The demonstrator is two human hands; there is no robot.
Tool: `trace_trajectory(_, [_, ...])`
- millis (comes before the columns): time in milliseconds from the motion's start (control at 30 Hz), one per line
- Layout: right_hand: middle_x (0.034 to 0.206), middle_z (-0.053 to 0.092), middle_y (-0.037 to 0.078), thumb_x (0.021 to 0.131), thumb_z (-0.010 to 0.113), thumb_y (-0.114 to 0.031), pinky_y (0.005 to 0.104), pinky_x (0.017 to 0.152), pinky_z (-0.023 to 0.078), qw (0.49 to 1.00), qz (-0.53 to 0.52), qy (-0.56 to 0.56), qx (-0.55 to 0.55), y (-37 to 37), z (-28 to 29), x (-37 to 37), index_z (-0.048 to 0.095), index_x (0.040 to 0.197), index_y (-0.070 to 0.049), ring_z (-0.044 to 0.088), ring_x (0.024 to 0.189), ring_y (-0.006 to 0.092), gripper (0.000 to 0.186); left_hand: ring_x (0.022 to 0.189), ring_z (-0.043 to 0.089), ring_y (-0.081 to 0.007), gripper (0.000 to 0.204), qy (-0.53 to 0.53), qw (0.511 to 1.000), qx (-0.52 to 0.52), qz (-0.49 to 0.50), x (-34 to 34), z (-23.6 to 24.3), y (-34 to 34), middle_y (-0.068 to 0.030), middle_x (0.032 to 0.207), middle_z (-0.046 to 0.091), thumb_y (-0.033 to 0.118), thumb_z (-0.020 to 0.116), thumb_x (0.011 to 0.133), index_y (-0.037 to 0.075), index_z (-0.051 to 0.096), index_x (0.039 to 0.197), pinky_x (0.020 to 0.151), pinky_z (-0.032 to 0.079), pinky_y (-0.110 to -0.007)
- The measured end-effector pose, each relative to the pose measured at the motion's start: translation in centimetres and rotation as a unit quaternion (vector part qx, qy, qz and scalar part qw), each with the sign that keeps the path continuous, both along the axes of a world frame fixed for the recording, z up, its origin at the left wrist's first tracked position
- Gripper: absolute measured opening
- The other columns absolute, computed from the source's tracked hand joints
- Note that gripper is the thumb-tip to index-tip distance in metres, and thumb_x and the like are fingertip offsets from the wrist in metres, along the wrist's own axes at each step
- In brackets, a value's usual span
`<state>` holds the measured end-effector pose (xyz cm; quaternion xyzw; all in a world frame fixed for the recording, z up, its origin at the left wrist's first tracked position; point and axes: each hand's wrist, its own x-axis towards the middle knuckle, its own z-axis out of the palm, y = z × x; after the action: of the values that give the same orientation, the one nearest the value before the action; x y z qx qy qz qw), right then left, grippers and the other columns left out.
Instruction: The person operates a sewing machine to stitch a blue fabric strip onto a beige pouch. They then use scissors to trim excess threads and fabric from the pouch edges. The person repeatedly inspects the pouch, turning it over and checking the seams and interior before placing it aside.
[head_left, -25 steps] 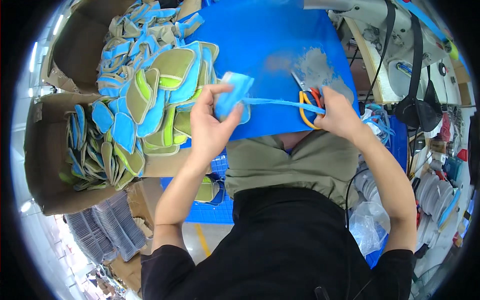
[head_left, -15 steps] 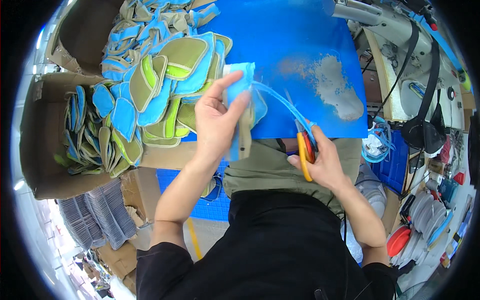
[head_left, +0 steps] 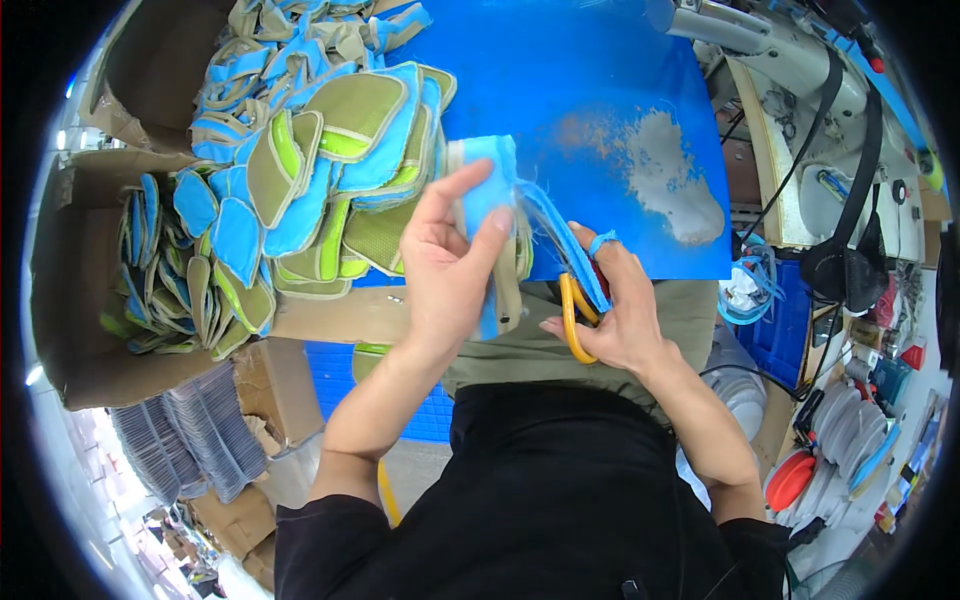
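Observation:
My left hand is closed on a sewn blue fabric piece with khaki parts hanging beneath it, at the front edge of the blue tabletop. A narrow blue strip runs from that piece down to my right hand, its end looped by the fingers. My right hand grips orange-handled scissors; their blades lie along the strip and are partly hidden. Left of the hands is a pile of blue and olive padded pieces.
A cardboard box of similar pieces stands at the left, gray stacked sheets below it. A sewing machine occupies the upper right, above a blue bin and several round spools.
My right hand and the scissors have moved down and left to the table's front edge, bending the strip downward. The scissors, earlier lying beyond the hand, are now gripped. Khaki parts now hang below the left hand.

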<state>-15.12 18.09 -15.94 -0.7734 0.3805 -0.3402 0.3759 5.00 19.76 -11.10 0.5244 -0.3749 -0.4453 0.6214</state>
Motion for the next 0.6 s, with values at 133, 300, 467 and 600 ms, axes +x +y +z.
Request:
trace_trajectory(133, [0.082, 0.052, 0.003, 0.065, 0.093, -0.029, 0.0360, 0.071, 0.041, 1.000, -0.008, 0.005, -0.004, -0.3, 0.1, 0.2, 0.056, 0.140, -0.006, 0.051, 0.071, 0.0196, 0.087, 0.102, 0.063, -0.0077, 0.046, 0.004, 1.000, 0.009, -0.008, -0.3, 0.0, 0.3, -0.0103, 0.122, 0.065, -0.004, 0.068, 0.093, -0.004, 0.052, 0.136, 0.085, 0.051, -0.022])
trace_trajectory(300, [0.081, 0.054, 0.005, 0.075, 0.088, -0.020, 0.0328, 0.068, 0.041, 1.000, -0.020, 0.001, -0.010, -0.3, -0.4, 0.4, 0.058, 0.138, -0.006, 0.052, 0.069, 0.0167, 0.071, 0.102, 0.063, -0.0082, 0.042, 0.036, 0.999, -0.001, -0.017, -0.7, -0.4, 0.6, -0.0102, 0.120, 0.064, -0.006, 0.069, 0.092, -0.003, 0.051, 0.130, 0.085, 0.051, -0.022])
trace_trajectory(467, [0.077, 0.053, -0.001, 0.088, 0.081, -0.019, 0.0250, 0.062, 0.041, 0.964, -0.024, -0.143, 0.223, 1.2, -0.7, -0.3, 0.058, 0.134, -0.006, 0.049, 0.068, 0.0095, 0.054, 0.098, 0.063, -0.0083, 0.040, -0.013, 1.000, -0.015, 0.005, -0.5, -0.1, 0.1, -0.0080, 0.117, 0.065, -0.007, 0.069, 0.090, -0.001, 0.052, 0.126, 0.082, 0.051, -0.022])
trace_trajectory(600, [0.079, 0.050, -0.006, 0.096, 0.073, -0.022, 0.0228, 0.058, 0.040, 0.874, -0.022, -0.197, 0.444, 0.7, 4.3, -2.7, 0.056, 0.132, -0.005, 0.046, 0.064, 0.0061, 0.043, 0.095, 0.062, -0.0073, 0.037, -0.235, 0.969, -0.057, 0.051, 1.6, -0.3, -3.2, -0.0061, 0.115, 0.063, -0.003, 0.072, 0.089, 0.000, 0.058, 0.122, 0.077, 0.050, -0.023])
